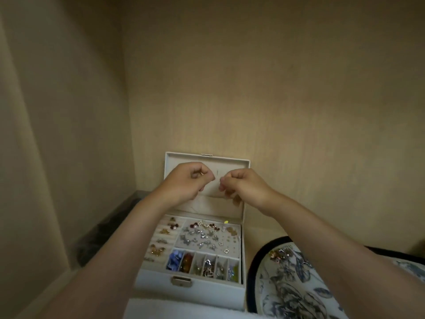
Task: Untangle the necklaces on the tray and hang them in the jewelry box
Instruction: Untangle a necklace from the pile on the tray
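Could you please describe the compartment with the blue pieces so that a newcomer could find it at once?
Start at the open white jewelry box, left of the patterned tray. A row of narrow compartments runs along its front edge, above the latch. The blue compartment is the leftmost, packed with blue pieces; its neighbour holds amber-brown ones.

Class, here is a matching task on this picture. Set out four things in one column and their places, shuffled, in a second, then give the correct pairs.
Things
1. patterned tray
2. metal clasp
3. blue stones
4. left hand and right hand

Places
A. on the front wall of the jewelry box
B. raised in front of the open lid
C. to the right of the jewelry box
D. leftmost of the small front-row compartments

Pairs: 1-C, 2-A, 3-D, 4-B
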Demonstrator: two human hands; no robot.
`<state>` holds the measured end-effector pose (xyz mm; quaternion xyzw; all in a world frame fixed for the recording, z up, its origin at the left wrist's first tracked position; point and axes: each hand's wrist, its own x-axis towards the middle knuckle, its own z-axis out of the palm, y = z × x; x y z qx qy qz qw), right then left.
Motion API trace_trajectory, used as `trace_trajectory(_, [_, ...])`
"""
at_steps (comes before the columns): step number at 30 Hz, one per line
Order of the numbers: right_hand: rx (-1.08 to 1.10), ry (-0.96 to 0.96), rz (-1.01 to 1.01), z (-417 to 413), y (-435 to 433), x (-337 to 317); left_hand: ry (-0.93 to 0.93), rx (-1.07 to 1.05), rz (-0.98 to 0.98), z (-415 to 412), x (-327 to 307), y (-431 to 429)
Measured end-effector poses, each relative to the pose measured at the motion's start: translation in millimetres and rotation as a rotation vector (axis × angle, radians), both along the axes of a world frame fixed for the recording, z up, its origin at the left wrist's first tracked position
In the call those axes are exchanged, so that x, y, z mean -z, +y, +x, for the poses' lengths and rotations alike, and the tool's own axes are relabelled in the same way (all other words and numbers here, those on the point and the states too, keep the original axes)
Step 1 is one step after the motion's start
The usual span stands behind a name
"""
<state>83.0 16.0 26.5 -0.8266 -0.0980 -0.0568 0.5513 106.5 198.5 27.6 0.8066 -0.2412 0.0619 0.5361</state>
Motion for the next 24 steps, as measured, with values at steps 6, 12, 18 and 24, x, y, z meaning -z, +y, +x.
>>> trace_trajectory(6, [-0.210, 0.143, 0.080, 31.5, 53.0, -14.7, -0.070, -0.061, 0.051, 28.2, -12.7, 38.1])
trace_trajectory(12, [-0.086, 0.021, 0.091, 61.6, 86.2, -13.3, -0.196, -0.276, 0.119, 56.4, -13.1, 79.8])
trace_trajectory(18, [0.242, -0.263, -0.212, 82.5, 94.9, -0.4, -0.196, -0.395, 0.175, 61.4, 7.3, 85.7])
trace_trajectory(24, [0.460, -0.358, -0.188, 88.8, 105.0, 14.7, -0.134, -0.572, 0.152, 68.9, 14.5, 71.8])
